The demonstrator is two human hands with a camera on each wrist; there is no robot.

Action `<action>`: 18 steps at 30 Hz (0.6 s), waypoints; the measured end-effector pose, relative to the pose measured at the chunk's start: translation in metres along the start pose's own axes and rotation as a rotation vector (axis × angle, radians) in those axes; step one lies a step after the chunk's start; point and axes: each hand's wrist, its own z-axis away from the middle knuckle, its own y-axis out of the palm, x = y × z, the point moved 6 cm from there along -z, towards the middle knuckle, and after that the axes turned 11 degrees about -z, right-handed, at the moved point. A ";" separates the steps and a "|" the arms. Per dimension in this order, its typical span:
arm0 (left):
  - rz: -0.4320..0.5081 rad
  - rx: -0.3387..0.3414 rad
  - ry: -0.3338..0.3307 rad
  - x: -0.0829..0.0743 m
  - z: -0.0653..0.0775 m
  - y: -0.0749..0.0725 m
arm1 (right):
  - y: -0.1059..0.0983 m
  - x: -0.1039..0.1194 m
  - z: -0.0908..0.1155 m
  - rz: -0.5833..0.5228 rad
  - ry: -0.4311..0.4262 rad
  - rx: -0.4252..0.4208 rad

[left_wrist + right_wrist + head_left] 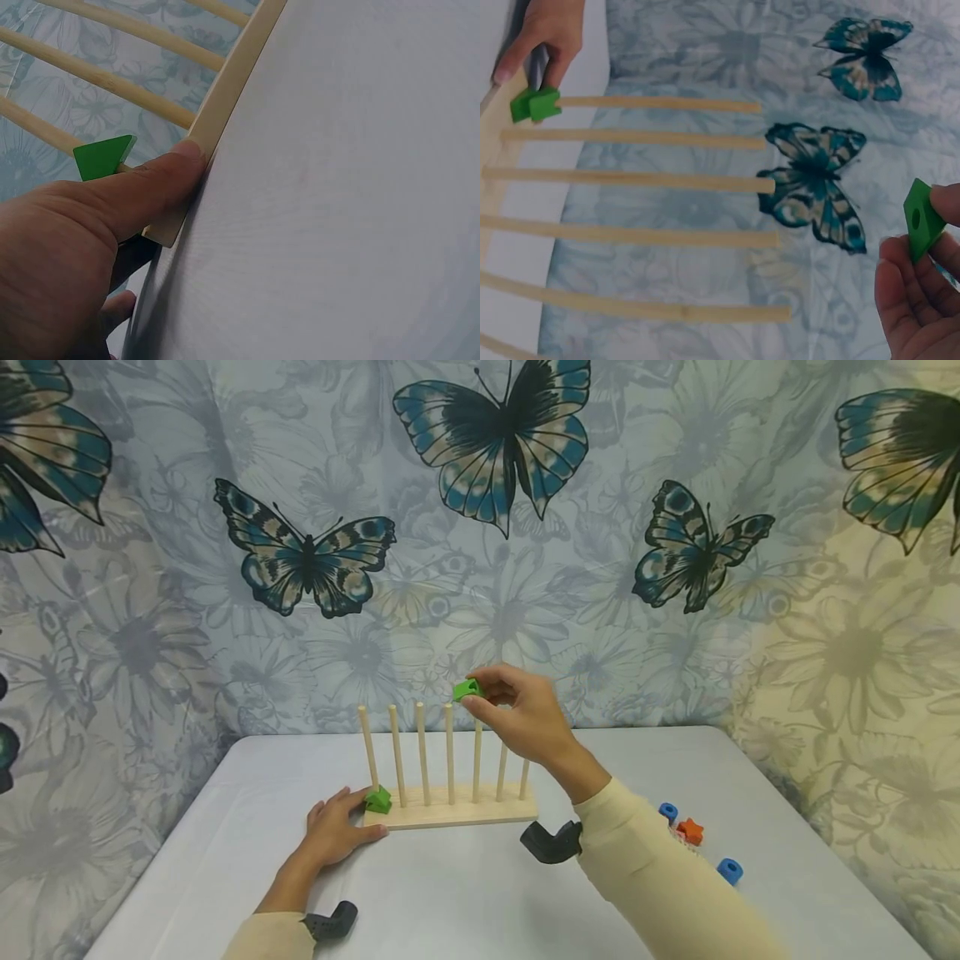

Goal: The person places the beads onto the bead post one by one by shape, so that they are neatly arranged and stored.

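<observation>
A wooden peg stand [465, 814] with a row of several upright pegs stands on the table. My left hand [333, 835] grips its left end, thumb along the front edge and fingers behind. Two green blocks [544, 103] sit stacked at the foot of the leftmost peg, beside those fingers. Raised above the peg tops, my right hand [525, 714] pinches another green block [922, 219] between thumb and fingertips. This angular block has a round hole through it, and the hole shows in the right wrist view.
To the right on the white table [450, 893] lie a blue ring-shaped piece [668, 812], an orange star [691, 832] and another blue piece [730, 871], near my right sleeve. A butterfly-patterned cloth [510, 610] hangs behind the table.
</observation>
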 end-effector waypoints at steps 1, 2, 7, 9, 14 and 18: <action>0.002 0.000 0.002 0.000 0.000 0.000 | 0.003 -0.001 -0.002 -0.007 0.001 0.002; 0.005 0.000 0.003 0.000 -0.001 0.000 | 0.007 -0.002 -0.004 -0.012 0.003 0.005; 0.011 0.000 0.005 0.001 -0.002 0.001 | 0.025 -0.007 -0.013 -0.046 0.017 0.018; 0.012 -0.003 0.004 0.001 -0.001 0.001 | 0.033 -0.009 -0.017 -0.059 0.024 0.021; 0.005 -0.007 -0.002 0.001 0.000 0.000 | 0.051 -0.014 -0.024 -0.046 0.050 0.016; -0.003 -0.006 0.001 0.001 0.000 0.000 | 0.065 -0.017 -0.031 -0.016 0.092 0.026</action>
